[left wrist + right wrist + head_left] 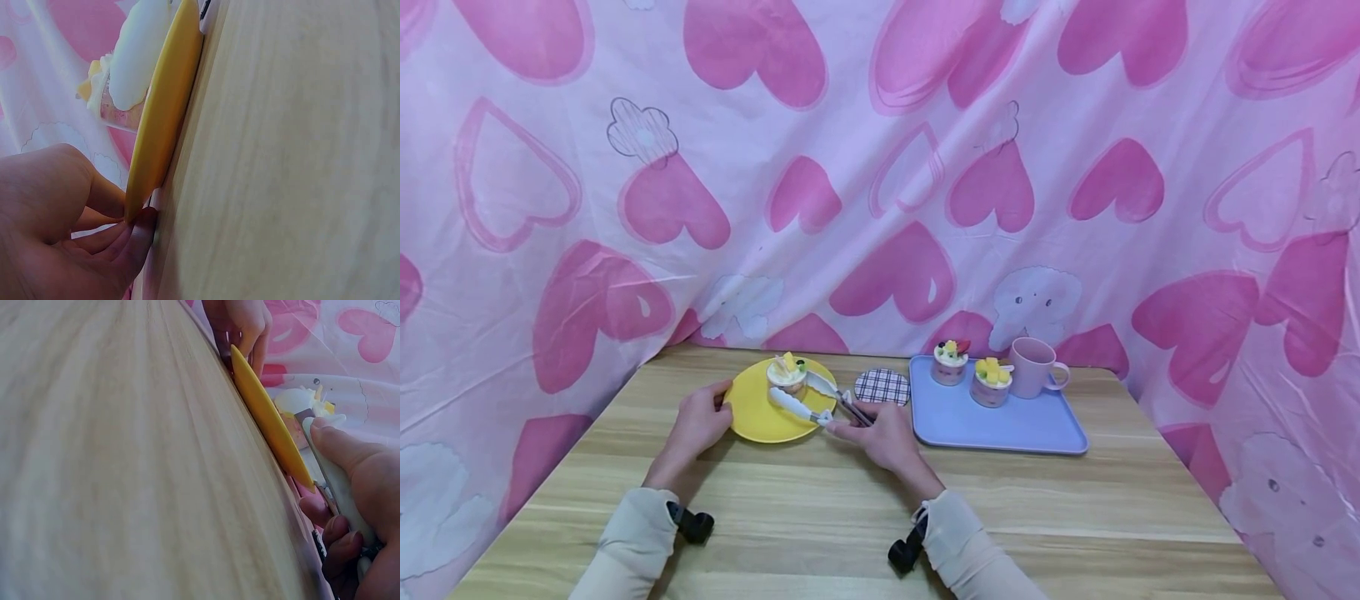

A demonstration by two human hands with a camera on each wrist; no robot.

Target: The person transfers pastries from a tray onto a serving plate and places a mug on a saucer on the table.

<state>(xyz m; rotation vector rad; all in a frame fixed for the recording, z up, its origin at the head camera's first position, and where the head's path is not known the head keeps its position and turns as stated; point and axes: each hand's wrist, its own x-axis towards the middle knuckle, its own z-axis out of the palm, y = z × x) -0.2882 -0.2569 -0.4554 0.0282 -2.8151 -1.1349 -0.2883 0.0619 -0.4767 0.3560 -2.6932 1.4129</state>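
Observation:
My left hand (696, 423) pinches the left rim of a yellow plate (747, 404), thumb above and fingers beneath, as the left wrist view shows. A clear dessert cup (787, 373) with cream and yellow fruit pieces stands upright on that plate. Metal tongs with white tips (792, 406) are gripped in my right hand (887, 437), at the plate's right side. Their tips are spread, one on the near side of the cup and one at its right. Whether both tips touch the cup, I cannot tell.
A blue tray (977, 432) lies to the right, bearing a strawberry-topped dessert cup (950, 367), a yellow-fruit dessert cup (991, 386) and a pink mug (1032, 367). Between plate and tray is a checked round coaster (882, 387). A pink heart-patterned cloth (895, 275) hangs behind the wooden table (820, 517).

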